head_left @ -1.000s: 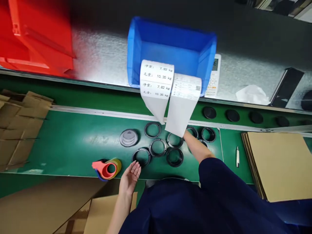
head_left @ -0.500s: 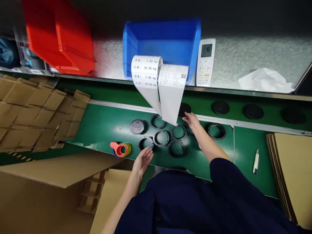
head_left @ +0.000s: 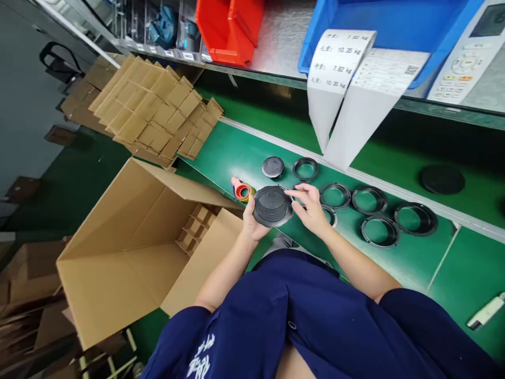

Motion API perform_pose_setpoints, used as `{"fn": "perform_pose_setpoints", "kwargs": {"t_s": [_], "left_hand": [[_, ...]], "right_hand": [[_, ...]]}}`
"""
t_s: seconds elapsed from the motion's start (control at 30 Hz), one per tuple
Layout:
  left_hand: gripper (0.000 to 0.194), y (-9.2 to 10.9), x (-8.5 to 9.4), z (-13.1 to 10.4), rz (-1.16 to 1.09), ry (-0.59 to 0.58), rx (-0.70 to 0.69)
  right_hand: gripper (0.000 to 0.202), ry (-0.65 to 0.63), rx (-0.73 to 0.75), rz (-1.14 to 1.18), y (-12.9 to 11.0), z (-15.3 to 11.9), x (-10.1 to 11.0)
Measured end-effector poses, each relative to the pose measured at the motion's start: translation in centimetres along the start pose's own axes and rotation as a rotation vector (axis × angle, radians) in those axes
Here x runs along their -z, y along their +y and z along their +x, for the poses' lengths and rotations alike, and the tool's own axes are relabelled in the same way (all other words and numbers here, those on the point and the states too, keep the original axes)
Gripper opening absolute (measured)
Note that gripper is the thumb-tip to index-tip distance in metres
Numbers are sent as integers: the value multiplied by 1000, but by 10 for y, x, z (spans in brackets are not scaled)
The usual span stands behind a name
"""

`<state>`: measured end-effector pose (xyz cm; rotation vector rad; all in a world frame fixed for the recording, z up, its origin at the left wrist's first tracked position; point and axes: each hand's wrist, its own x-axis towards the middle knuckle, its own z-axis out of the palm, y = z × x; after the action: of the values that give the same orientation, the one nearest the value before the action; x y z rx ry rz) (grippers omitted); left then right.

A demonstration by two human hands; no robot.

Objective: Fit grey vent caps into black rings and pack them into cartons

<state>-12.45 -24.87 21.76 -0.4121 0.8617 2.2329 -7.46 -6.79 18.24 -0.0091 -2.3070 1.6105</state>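
A round black air vent (head_left: 271, 205) with a flat rim and louvre lines across its face is held over the front of the green bench. My left hand (head_left: 254, 223) grips it from the lower left, thumb along the rim. At its right edge, my right hand (head_left: 310, 208) has thumb and forefinger closed on the rim; a small pale bit shows between those fingers, too small to make out. Another louvred vent (head_left: 273, 167) lies just behind. Several black rings, among them one ring (head_left: 305, 169) and a ring (head_left: 380, 231), lie to the right.
Coloured tape rolls (head_left: 242, 190) sit by the bench's front edge. An open carton (head_left: 130, 247) with cardboard dividers stands at left, below stacked dividers (head_left: 158, 113). Label strips (head_left: 355, 126) hang from the shelf's blue bin (head_left: 379, 21). A black disc (head_left: 442, 179) rests at the back; a cutter (head_left: 485, 311) lies right.
My view has swung left. My right hand has left the back of the bench, and the black disc it touched there appears to be the vent now held by both hands.
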Motion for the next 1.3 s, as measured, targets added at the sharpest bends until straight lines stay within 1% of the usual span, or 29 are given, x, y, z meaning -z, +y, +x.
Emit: {"fn": "perform_pose_setpoints", "kwargs": {"t_s": [0.03, 0.1, 0.2, 0.27, 0.33, 0.4, 0.53, 0.63, 0.73, 0.77, 0.83, 0.9, 0.93, 0.97, 1.0, 1.07, 1.13, 1.2, 1.27, 1.3], "left_hand": [[67, 1, -1, -6, -5, -10, 4], [70, 0, -2, -14, -19, -4, -33], [68, -2, 0, -20, -31, 13, -63], [69, -3, 2, -22, -32, 6, -43], [73, -3, 3, -23, -31, -20, -37], [78, -3, 2, -24, -30, -62, -41], [84, 0, -3, -25, -24, -123, -18], [83, 0, -3, -21, -47, -101, 5], [81, 0, 1, -13, -82, -65, 34], [80, 0, 3, -9, -98, -54, 44], [75, 0, 9, -2, -136, -15, 58], [70, -1, 15, 5, -159, 52, 63], [69, -3, 18, 9, -157, 79, 77], [69, -5, 21, 12, -148, 91, 107], [70, -8, 22, 15, -137, 87, 144], [71, -15, 23, 22, -129, 41, 216], [70, -21, 21, 29, -141, -5, 244], [69, -22, 20, 36, -154, -12, 229], [69, -18, 21, 43, -153, 16, 224], [70, -15, 23, 46, -147, 38, 240]], "right_hand": [[55, -64, 111, -86, -1, 6, 3], [57, -184, 234, -179, -3, 15, 2], [64, -268, 281, -166, -3, 20, -7], [67, -308, 260, -92, -3, 21, -13], [68, -329, 201, 4, -6, 21, -15], [68, -306, 123, 91, -11, 21, -14], [69, -217, -26, 215, -17, 21, -6], [68, -214, -83, 262, -13, 21, -3], [70, -220, -100, 213, -4, 17, -4], [70, -222, -73, 161, -1, 14, -5], [68, -275, 75, 3, 5, 8, -10], [67, -396, 261, -169, 12, 2, -16], [68, -459, 314, -238, 15, 1, -19], [71, -516, 324, -287, 18, 1, -21], [77, -564, 290, -321, 21, 3, -23], [97, -659, 155, -348, 26, 10, -26], [113, -776, 34, -333, 29, 19, -27], [120, -856, -20, -303, 32, 29, -27], [122, -860, -38, -265, 37, 37, -26], [118, -837, -50, -239, 40, 41, -25]]}}
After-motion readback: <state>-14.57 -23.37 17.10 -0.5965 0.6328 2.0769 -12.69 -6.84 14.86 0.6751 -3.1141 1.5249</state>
